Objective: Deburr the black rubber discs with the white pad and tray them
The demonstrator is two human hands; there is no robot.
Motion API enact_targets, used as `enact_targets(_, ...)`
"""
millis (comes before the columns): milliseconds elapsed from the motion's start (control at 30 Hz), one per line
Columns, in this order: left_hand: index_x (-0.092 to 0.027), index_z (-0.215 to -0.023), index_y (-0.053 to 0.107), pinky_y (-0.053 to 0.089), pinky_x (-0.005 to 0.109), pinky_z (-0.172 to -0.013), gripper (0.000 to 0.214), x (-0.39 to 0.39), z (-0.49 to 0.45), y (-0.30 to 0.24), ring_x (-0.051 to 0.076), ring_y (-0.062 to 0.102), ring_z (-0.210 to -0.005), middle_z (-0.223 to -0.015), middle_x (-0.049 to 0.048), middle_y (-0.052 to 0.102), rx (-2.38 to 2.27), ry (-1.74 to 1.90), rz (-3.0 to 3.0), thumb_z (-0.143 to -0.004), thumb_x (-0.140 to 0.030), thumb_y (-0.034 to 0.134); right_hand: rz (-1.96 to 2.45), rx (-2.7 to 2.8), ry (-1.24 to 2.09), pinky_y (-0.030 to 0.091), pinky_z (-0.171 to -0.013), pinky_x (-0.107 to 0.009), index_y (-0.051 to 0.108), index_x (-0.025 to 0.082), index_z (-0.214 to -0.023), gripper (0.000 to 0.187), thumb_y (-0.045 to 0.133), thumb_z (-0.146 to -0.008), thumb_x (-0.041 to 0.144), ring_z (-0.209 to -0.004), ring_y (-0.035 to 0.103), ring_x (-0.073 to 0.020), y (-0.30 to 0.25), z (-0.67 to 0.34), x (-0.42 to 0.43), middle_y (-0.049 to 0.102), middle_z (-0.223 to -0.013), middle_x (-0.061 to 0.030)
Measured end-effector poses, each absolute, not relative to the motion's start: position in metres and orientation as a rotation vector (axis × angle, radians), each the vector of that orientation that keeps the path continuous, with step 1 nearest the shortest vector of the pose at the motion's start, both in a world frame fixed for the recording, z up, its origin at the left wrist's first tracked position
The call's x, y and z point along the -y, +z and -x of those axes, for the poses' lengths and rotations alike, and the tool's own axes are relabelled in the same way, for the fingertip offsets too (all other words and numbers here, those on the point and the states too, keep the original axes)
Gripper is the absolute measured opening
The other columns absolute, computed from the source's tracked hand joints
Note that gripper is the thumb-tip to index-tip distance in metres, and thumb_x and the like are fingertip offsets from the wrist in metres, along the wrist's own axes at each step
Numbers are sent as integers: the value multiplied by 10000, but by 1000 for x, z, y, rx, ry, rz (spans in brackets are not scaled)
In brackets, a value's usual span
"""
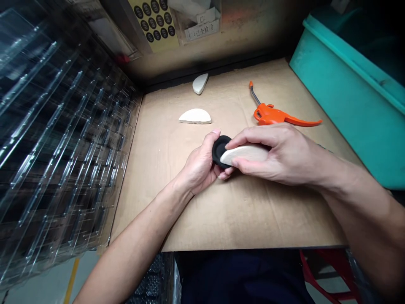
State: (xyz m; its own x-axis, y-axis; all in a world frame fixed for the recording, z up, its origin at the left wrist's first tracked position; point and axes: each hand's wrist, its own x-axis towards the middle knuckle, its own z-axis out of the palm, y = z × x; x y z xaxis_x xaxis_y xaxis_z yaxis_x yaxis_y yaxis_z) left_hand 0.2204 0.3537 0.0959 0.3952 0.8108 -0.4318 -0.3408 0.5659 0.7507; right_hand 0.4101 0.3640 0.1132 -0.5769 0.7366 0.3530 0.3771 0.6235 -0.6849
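My left hand [205, 162] is closed round a small round black part [220, 147] with a recessed face, tilted towards me. In my right hand [278, 154] is a whitish half-round pad [247, 155], gripped between thumb and fingers. The pad's narrow tip touches the black part or lies just in front of it, over its lower right; I cannot tell which. Part of the pad is hidden under my right palm. Beyond my hands lie two more pale half-round pads, one nearer [195, 116] and one farther back [200, 83].
An orange air blow gun [272, 115] lies beyond my right hand on the cardboard-covered table [253, 223]. A teal bin [341, 97] stands at the right. Stacked clear plastic trays [63, 139] rise along the left. A sticker sheet [155, 21] is at the back wall.
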Motion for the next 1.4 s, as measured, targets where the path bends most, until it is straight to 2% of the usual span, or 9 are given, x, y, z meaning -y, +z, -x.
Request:
enact_targets(233,-144,-801,576,390,220,-406,510,-355,-219,96,130,556,-457,-585,31,559,-843,770,-616,-1037,-561,402,953,2153,454,539,-811,-388,742,195,-1075,205,645,-894,190,-908,700,-247,112,-404,-364,756,-1029,-50)
enact_targets(400,-154,-776,575,385,218,-386,514,-353,-221,96,130,552,-436,-582,37,576,-872,781,-611,-1010,-594,449,882,2165,780,537,-658,-314,750,253,-984,139,670,-883,204,-760,683,-180,116,-404,-361,749,-898,30)
enact_targets(500,-154,-807,571,382,212,-391,520,-353,-221,97,127,562,-445,-605,42,599,-892,782,-620,-980,-639,501,976,2253,884,494,-587,-322,765,278,-996,145,692,-873,255,-732,679,-192,117,-417,-366,748,-881,41)
enact_targets(667,-143,-800,571,390,215,-411,499,-353,-221,99,124,546,-446,-567,29,557,-870,763,-658,-1027,-567,436,988,2152,547,526,-753,-365,769,238,-1032,192,684,-862,208,-854,706,-233,114,-413,-366,759,-970,2)
enact_targets(733,-141,-789,578,394,221,-408,488,-353,-220,97,135,554,-451,-567,35,555,-846,764,-649,-1039,-523,407,933,2103,590,541,-790,-348,759,221,-1048,207,668,-866,181,-875,708,-216,114,-405,-362,758,-992,-2)
enact_targets(900,-135,-812,610,382,225,-397,512,-357,-216,95,143,558,-467,-619,52,579,-834,814,-519,-1047,-512,356,950,2135,896,532,-684,-307,764,271,-1018,162,693,-879,226,-789,708,-184,118,-404,-361,766,-922,46)
enact_targets(1067,-100,-963,679,399,231,-421,553,-361,-210,99,129,562,-507,-737,66,620,-850,1008,-393,-1067,-458,270,1250,2075,626,462,-631,-326,786,254,-1013,197,703,-910,400,-747,689,-208,108,-413,-370,754,-868,4)
enact_targets(1267,-122,-990,641,459,226,-503,536,-368,-200,101,123,585,-560,-805,72,649,-919,1280,-283,-1079,-503,274,1220,2199,567,503,-732,-386,760,274,-1091,271,596,-998,468,-855,705,-240,89,-399,-367,752,-998,-5)
enact_targets(1400,-128,-984,604,493,217,-563,531,-372,-192,101,132,622,-623,-817,74,646,-901,1347,-253,-1085,-530,272,1093,2181,431,483,-874,-490,730,244,-1155,298,618,-991,467,-1021,641,-327,84,-415,-376,677,-1135,-85)
